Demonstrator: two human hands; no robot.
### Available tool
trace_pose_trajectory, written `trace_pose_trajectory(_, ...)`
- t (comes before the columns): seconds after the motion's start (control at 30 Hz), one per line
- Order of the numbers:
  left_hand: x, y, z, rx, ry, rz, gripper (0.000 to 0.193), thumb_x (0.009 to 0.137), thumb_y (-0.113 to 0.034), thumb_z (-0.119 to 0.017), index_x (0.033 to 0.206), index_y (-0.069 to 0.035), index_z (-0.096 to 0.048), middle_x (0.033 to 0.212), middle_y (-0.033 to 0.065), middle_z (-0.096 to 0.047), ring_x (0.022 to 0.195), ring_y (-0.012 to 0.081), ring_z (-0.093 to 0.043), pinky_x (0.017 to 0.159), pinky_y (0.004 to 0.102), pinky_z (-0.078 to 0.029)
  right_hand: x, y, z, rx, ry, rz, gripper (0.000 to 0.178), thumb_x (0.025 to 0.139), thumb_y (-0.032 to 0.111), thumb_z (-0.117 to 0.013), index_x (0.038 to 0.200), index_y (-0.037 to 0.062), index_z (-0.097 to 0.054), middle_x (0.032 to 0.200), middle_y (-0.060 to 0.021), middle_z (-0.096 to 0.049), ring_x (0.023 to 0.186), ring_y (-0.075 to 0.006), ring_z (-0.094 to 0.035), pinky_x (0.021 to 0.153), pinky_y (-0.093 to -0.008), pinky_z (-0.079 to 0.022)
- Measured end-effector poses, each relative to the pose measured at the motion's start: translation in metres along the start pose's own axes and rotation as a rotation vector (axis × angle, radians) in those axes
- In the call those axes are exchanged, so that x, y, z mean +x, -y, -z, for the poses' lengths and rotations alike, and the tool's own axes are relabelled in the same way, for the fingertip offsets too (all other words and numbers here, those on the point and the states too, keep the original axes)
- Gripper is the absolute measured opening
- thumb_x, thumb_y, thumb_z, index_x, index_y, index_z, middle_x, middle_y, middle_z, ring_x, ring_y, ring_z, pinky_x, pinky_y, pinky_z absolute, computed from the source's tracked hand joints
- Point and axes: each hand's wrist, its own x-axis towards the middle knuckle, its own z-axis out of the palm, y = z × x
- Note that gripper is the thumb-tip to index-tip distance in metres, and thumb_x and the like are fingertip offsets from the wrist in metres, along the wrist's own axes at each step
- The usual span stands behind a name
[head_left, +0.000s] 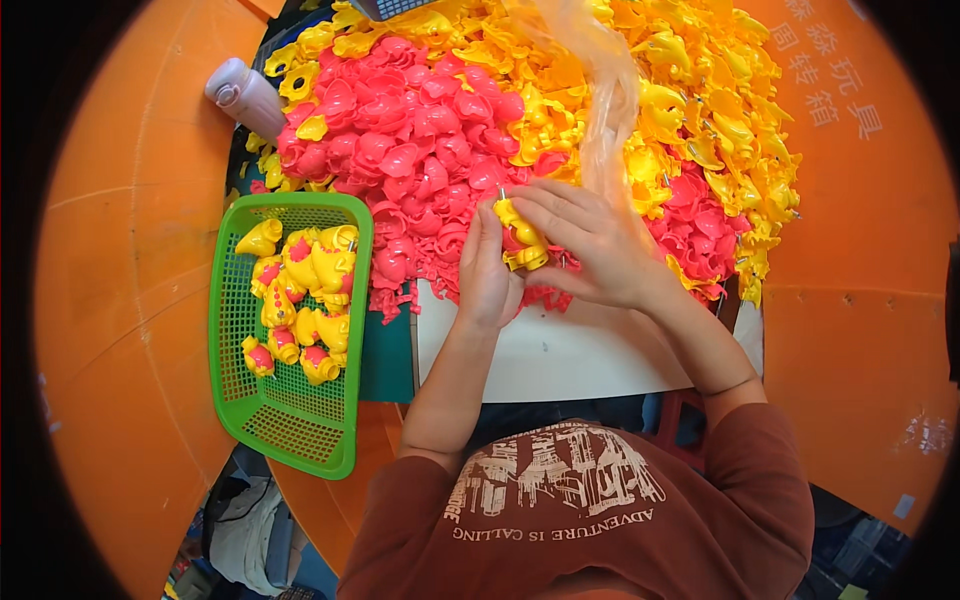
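Note:
Between my two hands, above the near edge of the parts pile, is a yellow and pink plastic toy body (521, 238). A thin metal pin sticks up from its top. My left hand (489, 262) is closed on its left side, with the thumb up along it. My right hand (598, 245) curls over its right side, fingers laid across the top. Part of the toy is hidden by the fingers. Right behind my hands rises a heap of loose pink shell pieces (420, 125), with yellow shell pieces (690, 90) heaped behind and to the right.
A green plastic basket (364, 300) at the left holds several yellow and pink toy bodies (318, 262). A pale purple bottle (250, 98) stands beyond it. Clear plastic film (612, 110) lies over the heap. A white board (560, 352) lies before me; orange panels (860, 230) flank the table.

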Motion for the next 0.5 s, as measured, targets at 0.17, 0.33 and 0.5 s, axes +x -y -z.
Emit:
trace_pose_trajectory(0.17, -0.001, 0.005, -0.003, 0.154, 0.021, -0.186, 0.052, 0.098, -0.044, -0.025, 0.127, -0.003, -0.038, 0.122, 0.0113, -0.048, 0.113, 0.0199, -0.049, 0.097, 0.0346, -0.041, -0.006, 0.005, -0.003, 0.001, -0.127, 0.014, 0.067, 0.061, 0.017, -0.078, 0.121, 0.0009, -0.053, 0.122, -0.0125, -0.055, 0.111, -0.0299, -0.052, 0.092, -0.0401, -0.042)
trace_pose_trajectory(0.33, -0.004, 0.007, -0.002, 0.243, 0.079, -0.269, 0.049, 0.099, -0.040, -0.024, 0.128, -0.002, -0.037, 0.123, 0.0116, -0.047, 0.114, 0.0198, -0.048, 0.098, 0.0334, -0.040, -0.007, 0.008, -0.010, -0.031, -0.137, -0.041, 0.068, 0.058, 0.013, -0.078, 0.120, 0.0014, -0.054, 0.121, -0.0120, -0.056, 0.108, -0.0293, -0.053, 0.091, -0.0398, -0.042)
trace_pose_trajectory(0.5, -0.005, 0.009, -0.001, 0.331, 0.093, -0.358, 0.048, 0.100, -0.038, -0.023, 0.130, -0.001, -0.034, 0.125, 0.0121, -0.045, 0.116, 0.0200, -0.046, 0.099, 0.0325, -0.038, -0.008, 0.004, -0.017, -0.124, -0.187, 0.043, 0.067, 0.059, 0.014, -0.078, 0.121, 0.0033, -0.054, 0.122, -0.0118, -0.056, 0.114, -0.0290, -0.052, 0.093, -0.0416, -0.041)
